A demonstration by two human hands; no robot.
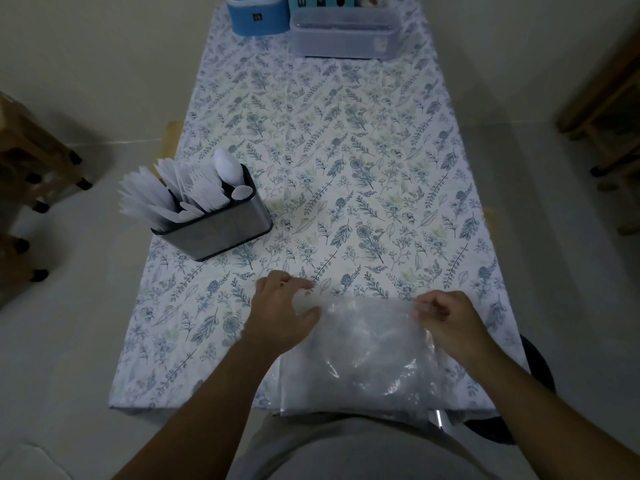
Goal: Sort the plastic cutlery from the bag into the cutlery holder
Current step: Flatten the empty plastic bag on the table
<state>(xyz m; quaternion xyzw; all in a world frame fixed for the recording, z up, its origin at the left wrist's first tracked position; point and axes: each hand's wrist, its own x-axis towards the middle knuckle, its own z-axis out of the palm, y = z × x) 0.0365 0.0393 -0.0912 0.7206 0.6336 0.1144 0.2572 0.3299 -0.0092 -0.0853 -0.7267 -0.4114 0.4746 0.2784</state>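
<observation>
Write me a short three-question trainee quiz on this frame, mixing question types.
1. True or false: the cutlery holder stands to the person's left of the plastic bag.
2. Multiple choice: where does the left hand have its grip? A) on a spoon in the holder; B) on the far left corner of the bag; C) on the blue container.
3. Fill in: the right hand pinches the bag's far ____ corner.

Key
1. True.
2. B.
3. Right. White cutlery already fills the holder; whether the bag holds any is hard to tell.
</observation>
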